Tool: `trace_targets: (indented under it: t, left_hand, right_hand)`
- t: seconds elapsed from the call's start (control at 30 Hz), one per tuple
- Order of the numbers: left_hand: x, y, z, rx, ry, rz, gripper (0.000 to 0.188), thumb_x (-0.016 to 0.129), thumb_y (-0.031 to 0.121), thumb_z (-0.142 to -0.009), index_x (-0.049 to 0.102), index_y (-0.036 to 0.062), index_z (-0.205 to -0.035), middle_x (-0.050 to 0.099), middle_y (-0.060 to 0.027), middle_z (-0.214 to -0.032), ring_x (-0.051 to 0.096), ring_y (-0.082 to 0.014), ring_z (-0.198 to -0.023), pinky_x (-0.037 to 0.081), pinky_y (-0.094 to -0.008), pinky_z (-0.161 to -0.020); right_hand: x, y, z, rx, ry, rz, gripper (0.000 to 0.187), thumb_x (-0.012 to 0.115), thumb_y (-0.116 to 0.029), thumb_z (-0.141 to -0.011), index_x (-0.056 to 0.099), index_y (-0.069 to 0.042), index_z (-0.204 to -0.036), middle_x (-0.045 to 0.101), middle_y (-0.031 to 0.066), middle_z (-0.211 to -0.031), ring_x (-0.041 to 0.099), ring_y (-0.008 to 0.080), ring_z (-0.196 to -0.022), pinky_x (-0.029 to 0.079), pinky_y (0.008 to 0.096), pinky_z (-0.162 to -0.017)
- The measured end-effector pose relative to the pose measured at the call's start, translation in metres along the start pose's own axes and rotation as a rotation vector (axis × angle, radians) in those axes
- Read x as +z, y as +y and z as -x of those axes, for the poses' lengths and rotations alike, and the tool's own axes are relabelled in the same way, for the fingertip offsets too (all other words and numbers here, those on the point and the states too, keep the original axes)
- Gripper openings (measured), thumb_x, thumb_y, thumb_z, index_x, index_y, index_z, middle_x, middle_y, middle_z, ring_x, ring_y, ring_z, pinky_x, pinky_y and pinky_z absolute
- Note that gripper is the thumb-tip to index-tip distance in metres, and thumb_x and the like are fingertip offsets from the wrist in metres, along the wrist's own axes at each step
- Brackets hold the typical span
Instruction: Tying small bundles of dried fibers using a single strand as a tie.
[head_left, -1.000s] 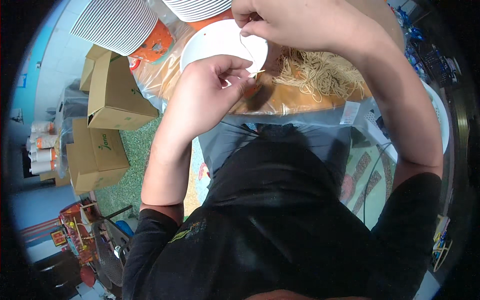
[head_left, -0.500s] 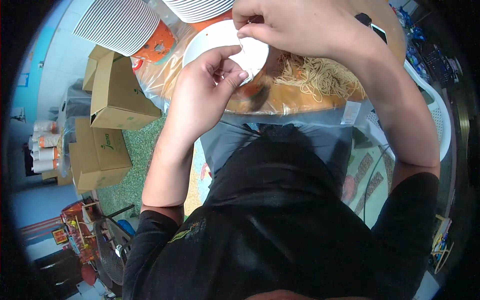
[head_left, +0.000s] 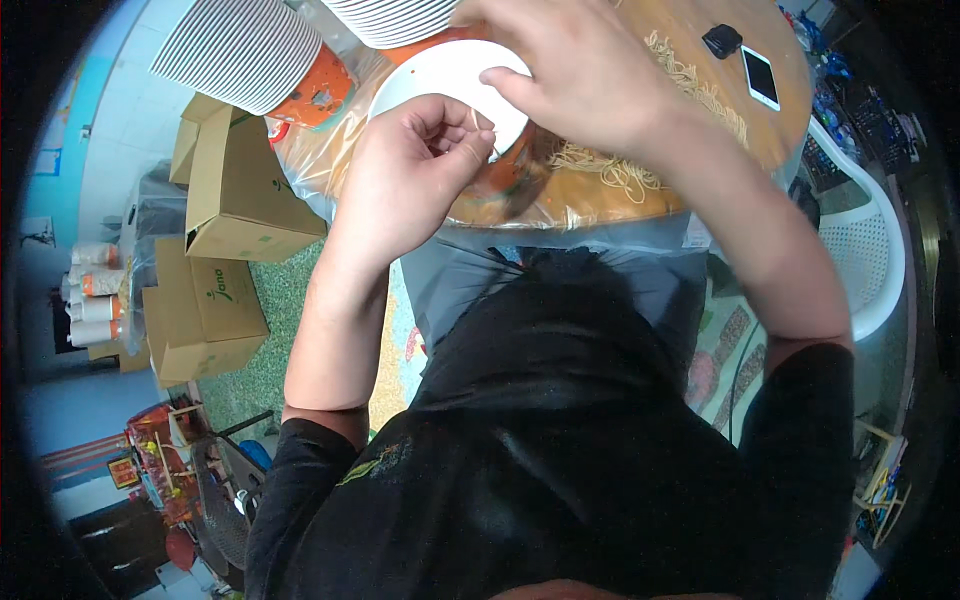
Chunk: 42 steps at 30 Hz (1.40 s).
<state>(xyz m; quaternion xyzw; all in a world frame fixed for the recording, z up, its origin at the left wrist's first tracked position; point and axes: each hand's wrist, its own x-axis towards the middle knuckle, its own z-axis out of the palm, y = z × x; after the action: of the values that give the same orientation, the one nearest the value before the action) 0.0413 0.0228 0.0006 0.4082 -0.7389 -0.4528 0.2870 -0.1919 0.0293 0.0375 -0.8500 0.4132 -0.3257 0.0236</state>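
Note:
A paper tub, white inside and orange outside, lies tipped on the table with its mouth toward me. My left hand is at its near rim, thumb and forefinger pinched on a thin pale string whose short end shows by the fingertips. Over the far right side of the tub is my right hand, thumb and fingers apart, with nothing visible in it. Its far fingertips reach toward the stacked tubs. A loose heap of beige strings spreads under and beside my right forearm, partly hidden by it.
Nested orange-and-white tubs stand at the far left, with another stack beside them. A phone and a small black object lie at the right. Cardboard boxes sit left of the table; a white plastic chair stands right.
My right hand has opened from a pinch on the string and shifted slightly left. My left hand stays at the rim. The phone now shows fully beyond my right arm.

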Motion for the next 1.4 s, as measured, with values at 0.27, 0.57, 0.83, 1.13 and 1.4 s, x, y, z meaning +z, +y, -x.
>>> trace_targets:
  t: [0.27, 0.57, 0.83, 1.13, 1.4]
  left_hand:
    - [0.002, -0.002, -0.002, 0.012, 0.018, 0.118, 0.014, 0.075, 0.007, -0.109, 0.074, -0.0061, -0.113, 0.077, -0.0045, -0.095, 0.075, -0.0088, -0.086, 0.064, -0.0251, -0.078]
    - [0.002, 0.002, -0.001, 0.018, -0.024, 0.116, 0.013, 0.071, 0.006, -0.112, 0.071, -0.0066, -0.114, 0.079, -0.0095, -0.103, 0.08, -0.0147, -0.093, 0.068, -0.0304, -0.086]
    - [-0.001, -0.002, -0.002, 0.073, -0.025, 0.113, 0.009, 0.07, 0.002, -0.111, 0.07, -0.0067, -0.112, 0.079, -0.009, -0.098, 0.08, -0.0133, -0.089, 0.067, -0.0273, -0.081]
    - [-0.004, -0.006, -0.003, 0.09, -0.012, 0.049, 0.008, 0.075, 0.004, -0.106, 0.072, -0.0031, -0.108, 0.077, -0.0037, -0.093, 0.074, -0.0088, -0.085, 0.061, -0.0257, -0.078]
    - [-0.011, 0.001, -0.003, 0.098, -0.089, -0.128, 0.011, 0.075, 0.005, -0.109, 0.07, -0.0046, -0.112, 0.078, -0.0077, -0.102, 0.076, -0.0131, -0.096, 0.065, -0.0301, -0.09]
  right_hand:
    - [0.074, -0.033, 0.072, 0.273, 0.613, -0.256, 0.009, 0.086, -0.007, -0.089, 0.08, -0.008, -0.096, 0.07, 0.0063, -0.084, 0.071, 0.0235, -0.073, 0.056, 0.0394, -0.065]
    - [0.091, -0.03, 0.073, 0.28, 0.579, -0.282, 0.016, 0.089, -0.012, -0.09, 0.084, -0.007, -0.104, 0.071, 0.0075, -0.082, 0.072, 0.027, -0.074, 0.057, 0.0414, -0.069]
    - [0.084, -0.035, 0.07, 0.411, 0.509, -0.374, 0.022, 0.09, -0.014, -0.089, 0.083, -0.008, -0.108, 0.071, 0.0078, -0.086, 0.074, 0.0247, -0.074, 0.058, 0.0396, -0.068]
    - [0.093, -0.035, 0.074, 0.289, 0.564, -0.296, 0.02, 0.089, -0.014, -0.09, 0.085, -0.011, -0.109, 0.072, 0.0088, -0.087, 0.075, 0.0265, -0.073, 0.059, 0.0393, -0.066]
    - [0.085, -0.035, 0.07, 0.396, 0.441, -0.395, 0.01, 0.087, -0.013, -0.09, 0.085, -0.006, -0.098, 0.072, 0.0099, -0.082, 0.073, 0.0277, -0.072, 0.058, 0.0415, -0.067]
